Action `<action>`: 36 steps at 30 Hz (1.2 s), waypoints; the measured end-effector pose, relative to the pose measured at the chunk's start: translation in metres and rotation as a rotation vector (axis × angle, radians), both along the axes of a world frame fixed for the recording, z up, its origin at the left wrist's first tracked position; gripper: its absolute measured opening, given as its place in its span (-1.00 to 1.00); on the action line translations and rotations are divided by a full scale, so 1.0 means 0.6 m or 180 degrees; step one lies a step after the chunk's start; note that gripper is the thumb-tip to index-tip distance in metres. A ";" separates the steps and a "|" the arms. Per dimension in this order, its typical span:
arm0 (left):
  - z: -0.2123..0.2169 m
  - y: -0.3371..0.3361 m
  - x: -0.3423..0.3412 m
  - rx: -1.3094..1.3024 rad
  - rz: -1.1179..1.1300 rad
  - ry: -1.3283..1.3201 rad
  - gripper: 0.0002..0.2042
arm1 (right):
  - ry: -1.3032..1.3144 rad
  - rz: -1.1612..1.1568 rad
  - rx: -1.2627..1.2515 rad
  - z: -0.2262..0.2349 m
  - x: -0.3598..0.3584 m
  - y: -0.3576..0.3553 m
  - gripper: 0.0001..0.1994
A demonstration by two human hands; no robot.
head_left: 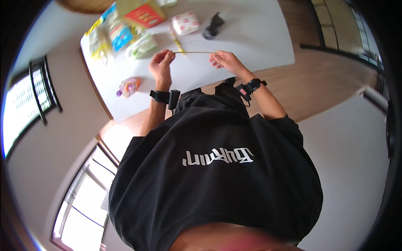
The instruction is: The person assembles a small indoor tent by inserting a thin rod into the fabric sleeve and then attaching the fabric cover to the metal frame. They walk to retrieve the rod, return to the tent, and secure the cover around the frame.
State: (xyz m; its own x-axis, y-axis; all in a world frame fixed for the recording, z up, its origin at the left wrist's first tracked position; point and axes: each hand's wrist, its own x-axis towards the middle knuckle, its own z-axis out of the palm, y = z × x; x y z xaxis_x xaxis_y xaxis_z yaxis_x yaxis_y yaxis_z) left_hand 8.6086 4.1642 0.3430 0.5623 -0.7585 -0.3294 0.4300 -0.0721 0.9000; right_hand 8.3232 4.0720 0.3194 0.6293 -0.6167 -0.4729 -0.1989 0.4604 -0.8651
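Observation:
A thin, pale, straight strand or stick (194, 52) spans the gap between my two hands above the white table. My left hand (160, 62) is closed in a pinch on its left end. At the other end, my right hand (224, 60) pinches it between thumb and forefinger, the remaining fingers loosely curled. Whether it is a rigid stick or a stretched band I cannot tell. Just beyond it lies a slim yellow patterned stick or wrapper (177, 43). A green-and-white packet (143, 46) rests near my left hand.
On the white table (259, 46) are a red-and-white packet (185, 22), a black crumpled object (214, 27), a red-and-gold box (144, 16), a blue packet (121, 38), a yellow-and-clear bag (99, 44) and a small purple-and-orange packet (129, 87). Black straps circle both wrists.

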 end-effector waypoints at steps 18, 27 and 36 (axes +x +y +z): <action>0.043 -0.258 -1.040 -0.0566 -0.6408 -0.1543 -0.84 | -0.0989 -0.4795 -0.1010 0.088 -0.880 0.143 -0.76; -0.090 -0.535 -1.492 -0.0172 -0.6745 -0.1157 -0.80 | 0.0428 -0.4666 -0.0967 -0.028 -1.305 -0.106 -0.73; -0.216 -0.900 -2.008 -0.0924 -0.5643 -0.3087 -0.70 | 0.2598 -0.3839 -0.0297 -0.100 -1.958 -0.213 -0.73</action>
